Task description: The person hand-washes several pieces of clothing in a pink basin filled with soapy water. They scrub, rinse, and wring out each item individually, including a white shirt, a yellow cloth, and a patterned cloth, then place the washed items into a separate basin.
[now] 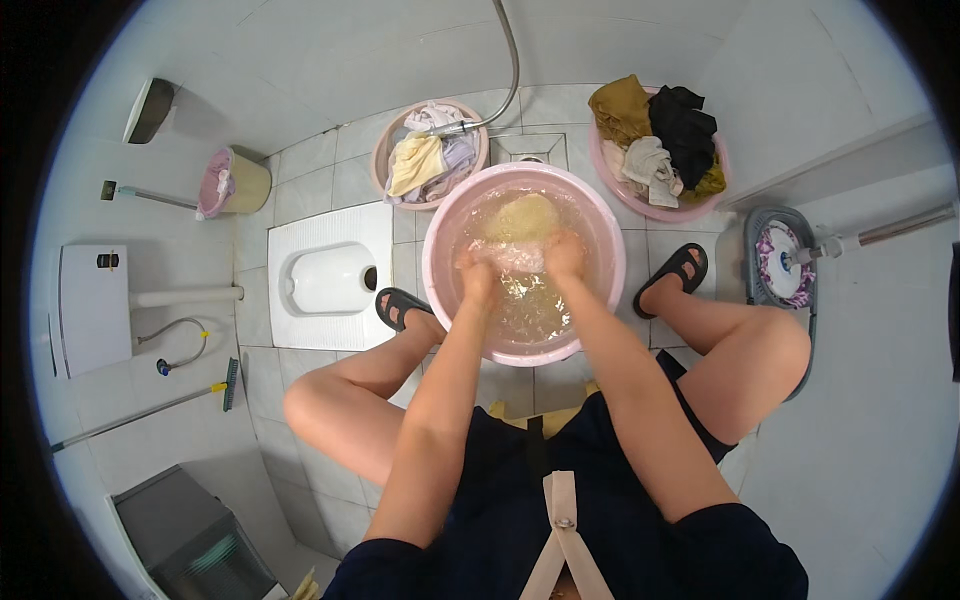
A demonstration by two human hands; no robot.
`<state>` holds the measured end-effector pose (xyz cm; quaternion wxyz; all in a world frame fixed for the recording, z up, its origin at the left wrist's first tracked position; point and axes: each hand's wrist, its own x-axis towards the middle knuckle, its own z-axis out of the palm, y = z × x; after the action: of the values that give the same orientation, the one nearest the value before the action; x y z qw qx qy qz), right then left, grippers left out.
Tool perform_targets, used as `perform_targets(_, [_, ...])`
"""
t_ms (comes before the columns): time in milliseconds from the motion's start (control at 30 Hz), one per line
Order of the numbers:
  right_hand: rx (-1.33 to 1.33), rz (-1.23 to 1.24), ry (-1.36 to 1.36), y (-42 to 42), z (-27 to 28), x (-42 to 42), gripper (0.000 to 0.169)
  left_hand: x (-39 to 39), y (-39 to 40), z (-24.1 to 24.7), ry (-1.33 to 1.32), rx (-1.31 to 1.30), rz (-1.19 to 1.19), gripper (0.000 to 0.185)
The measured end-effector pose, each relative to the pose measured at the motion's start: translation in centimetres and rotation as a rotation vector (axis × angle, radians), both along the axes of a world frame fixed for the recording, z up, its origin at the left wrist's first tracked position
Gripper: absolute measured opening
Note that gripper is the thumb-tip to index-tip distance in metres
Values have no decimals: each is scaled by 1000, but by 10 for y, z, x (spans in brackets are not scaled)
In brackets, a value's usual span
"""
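A large pink plastic basin point(613, 292) of cloudy water stands on the floor between my legs. Both hands are inside it, partly under the water. My left hand point(478, 276) grips one end of a wet pale pink cloth point(513, 256), while my right hand point(564, 255) has hold of the other end. The cloth stretches across between them near the surface. Just beyond it a yellowish cloth point(526, 214) bulges up in the water. Glare and the cloudy water hide parts of my fingers and the lower folds of the cloth.
A smaller pink basin point(382, 150) holds light garments and a shower head point(450, 129) on a metal hose. Another basin point(637, 207) is heaped with dark and light clothes. Left are a squat toilet point(330, 277) and waste bin point(251, 184); right, a mop bucket point(750, 247).
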<state>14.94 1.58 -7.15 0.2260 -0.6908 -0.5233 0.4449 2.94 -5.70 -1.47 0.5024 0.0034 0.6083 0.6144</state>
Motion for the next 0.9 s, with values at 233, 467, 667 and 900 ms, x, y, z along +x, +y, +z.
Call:
perform_targets(233, [334, 441, 99, -70, 135, -45, 15, -6, 2, -18, -666, 296, -201, 42])
perform_targets(467, [386, 358, 99, -53, 122, -39, 14, 7, 8, 13, -613, 202, -153, 48])
perform_targets(667, [292, 521, -296, 3, 92, -6, 18, 0, 0, 40, -464, 29, -182, 50])
perform_targets(900, [601, 369, -16, 34, 104, 45, 26, -41, -34, 25, 155, -176, -224, 25])
